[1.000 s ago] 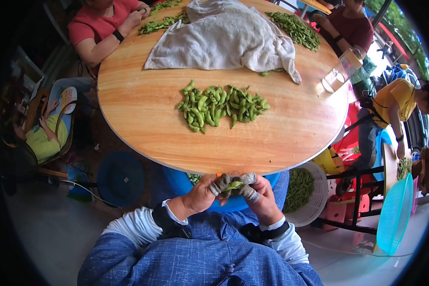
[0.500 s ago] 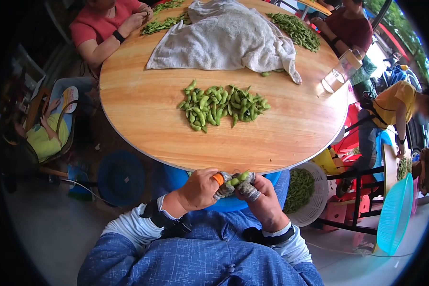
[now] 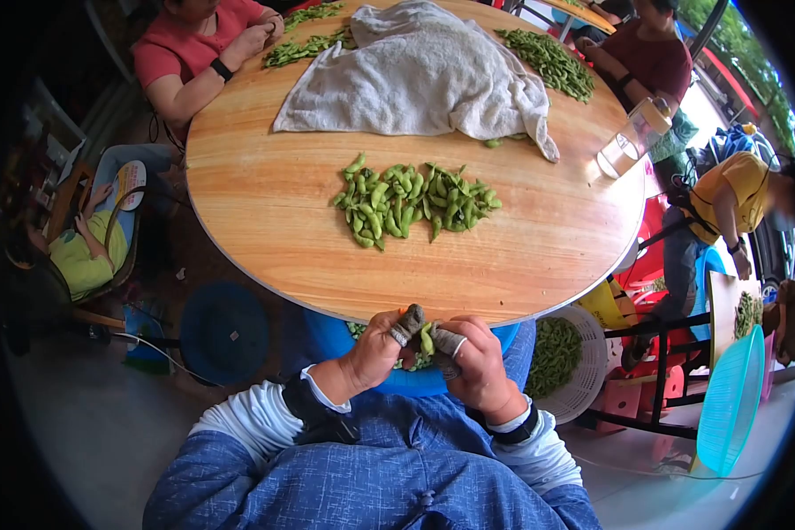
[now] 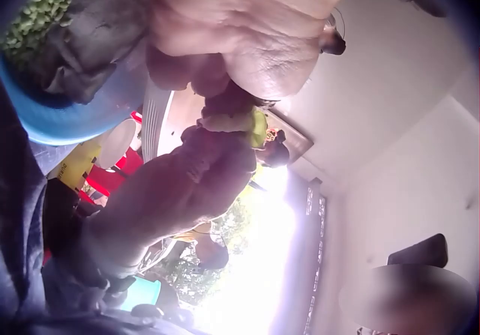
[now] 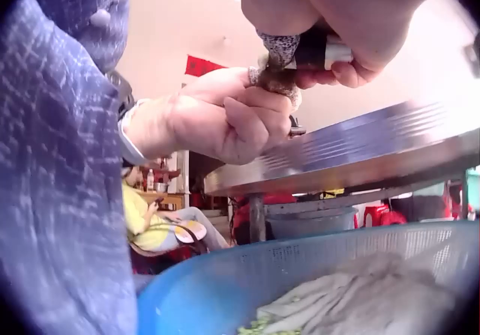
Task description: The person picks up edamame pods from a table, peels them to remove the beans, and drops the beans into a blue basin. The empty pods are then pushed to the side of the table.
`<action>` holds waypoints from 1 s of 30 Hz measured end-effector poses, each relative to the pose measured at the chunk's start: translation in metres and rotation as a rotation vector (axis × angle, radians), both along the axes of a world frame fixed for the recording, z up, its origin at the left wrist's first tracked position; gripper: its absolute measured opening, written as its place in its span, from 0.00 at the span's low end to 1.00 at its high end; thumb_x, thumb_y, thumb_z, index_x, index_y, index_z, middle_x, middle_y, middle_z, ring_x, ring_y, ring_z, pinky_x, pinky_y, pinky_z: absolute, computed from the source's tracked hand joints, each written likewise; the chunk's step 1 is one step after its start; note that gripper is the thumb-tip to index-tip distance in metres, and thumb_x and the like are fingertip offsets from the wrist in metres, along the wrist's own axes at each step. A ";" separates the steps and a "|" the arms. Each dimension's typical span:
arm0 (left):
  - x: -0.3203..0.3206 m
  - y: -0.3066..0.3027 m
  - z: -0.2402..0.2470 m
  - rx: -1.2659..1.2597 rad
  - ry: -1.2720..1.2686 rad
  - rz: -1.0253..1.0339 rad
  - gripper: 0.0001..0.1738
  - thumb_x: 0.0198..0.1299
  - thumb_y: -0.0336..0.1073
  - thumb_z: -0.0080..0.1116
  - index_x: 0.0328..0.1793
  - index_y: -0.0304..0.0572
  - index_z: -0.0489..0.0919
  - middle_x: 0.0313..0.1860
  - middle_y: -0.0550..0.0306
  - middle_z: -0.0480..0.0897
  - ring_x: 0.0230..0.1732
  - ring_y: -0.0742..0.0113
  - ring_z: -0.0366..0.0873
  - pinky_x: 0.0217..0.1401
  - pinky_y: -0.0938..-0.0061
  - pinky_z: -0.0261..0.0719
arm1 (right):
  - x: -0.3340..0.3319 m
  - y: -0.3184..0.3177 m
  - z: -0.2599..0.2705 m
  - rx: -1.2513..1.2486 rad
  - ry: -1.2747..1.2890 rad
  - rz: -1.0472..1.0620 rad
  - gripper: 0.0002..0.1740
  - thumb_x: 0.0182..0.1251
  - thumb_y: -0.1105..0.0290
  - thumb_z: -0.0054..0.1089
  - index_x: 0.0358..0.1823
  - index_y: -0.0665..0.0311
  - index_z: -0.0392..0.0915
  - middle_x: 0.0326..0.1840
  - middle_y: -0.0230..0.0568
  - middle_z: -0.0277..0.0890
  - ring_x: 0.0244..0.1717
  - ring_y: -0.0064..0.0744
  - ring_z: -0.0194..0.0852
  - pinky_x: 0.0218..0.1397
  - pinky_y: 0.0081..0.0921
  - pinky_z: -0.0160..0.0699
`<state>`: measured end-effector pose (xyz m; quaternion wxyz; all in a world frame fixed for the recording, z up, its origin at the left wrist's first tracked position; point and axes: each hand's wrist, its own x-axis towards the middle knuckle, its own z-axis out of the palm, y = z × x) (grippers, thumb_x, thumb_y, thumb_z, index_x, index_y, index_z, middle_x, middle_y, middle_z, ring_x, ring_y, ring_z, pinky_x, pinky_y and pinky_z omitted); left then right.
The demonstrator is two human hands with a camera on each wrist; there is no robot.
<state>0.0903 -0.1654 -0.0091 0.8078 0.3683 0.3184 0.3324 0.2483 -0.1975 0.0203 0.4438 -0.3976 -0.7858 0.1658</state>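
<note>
At the table's near edge, my left hand (image 3: 371, 358) and right hand (image 3: 484, 371) meet over a green soybean pod (image 3: 427, 338). Grey cloth covers wrap some fingertips of both hands. The right hand pinches the pod with a covered finger and thumb. My left hand has its fingers curled at the pod's other side, covered thumb raised beside it. In the left wrist view the pod (image 4: 259, 129) peeks out between the two hands, mostly hidden. Below them sits a blue basin (image 3: 327, 340) with shelled green beans (image 4: 45, 5) and a cloth (image 5: 367, 297) in it.
A pile of pods (image 3: 406, 199) lies on the round wooden table (image 3: 265, 212). Behind it spreads a grey towel (image 3: 415, 79); a clear bottle (image 3: 632, 141) stands at right. A white basket (image 3: 583, 371) of pods is beside my right knee. Other people sit around.
The pod has turned from lying slanted to nearly upright between the hands. My left hand has come slightly lower, its covered thumb now pointing up. Across the table little has changed.
</note>
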 end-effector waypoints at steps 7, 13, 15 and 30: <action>-0.002 0.010 0.010 -0.092 -0.007 -0.084 0.17 0.61 0.48 0.41 0.33 0.44 0.72 0.20 0.65 0.70 0.21 0.77 0.66 0.19 0.81 0.63 | -0.001 -0.005 0.004 -0.398 0.304 -0.031 0.10 0.52 0.79 0.53 0.37 0.70 0.71 0.33 0.39 0.72 0.32 0.32 0.70 0.38 0.25 0.70; -0.002 0.012 0.032 0.405 0.215 -0.179 0.12 0.57 0.40 0.51 0.37 0.37 0.73 0.24 0.64 0.73 0.24 0.80 0.67 0.26 0.84 0.65 | 0.003 -0.007 0.000 -0.879 0.812 0.052 0.08 0.59 0.74 0.51 0.39 0.70 0.70 0.35 0.31 0.72 0.36 0.19 0.67 0.42 0.17 0.66; -0.004 0.015 0.036 0.691 0.303 -0.155 0.12 0.57 0.38 0.50 0.37 0.34 0.73 0.24 0.62 0.74 0.25 0.78 0.69 0.28 0.82 0.67 | 0.003 -0.006 0.003 -0.928 0.862 0.083 0.08 0.59 0.73 0.51 0.38 0.69 0.71 0.34 0.30 0.72 0.36 0.18 0.67 0.41 0.17 0.67; -0.016 0.009 0.012 1.139 0.478 -0.192 0.11 0.45 0.28 0.47 0.36 0.33 0.74 0.25 0.45 0.75 0.26 0.60 0.74 0.30 0.72 0.69 | 0.000 -0.012 -0.003 -1.032 0.757 0.093 0.06 0.55 0.74 0.54 0.32 0.71 0.73 0.30 0.33 0.72 0.29 0.20 0.66 0.35 0.20 0.67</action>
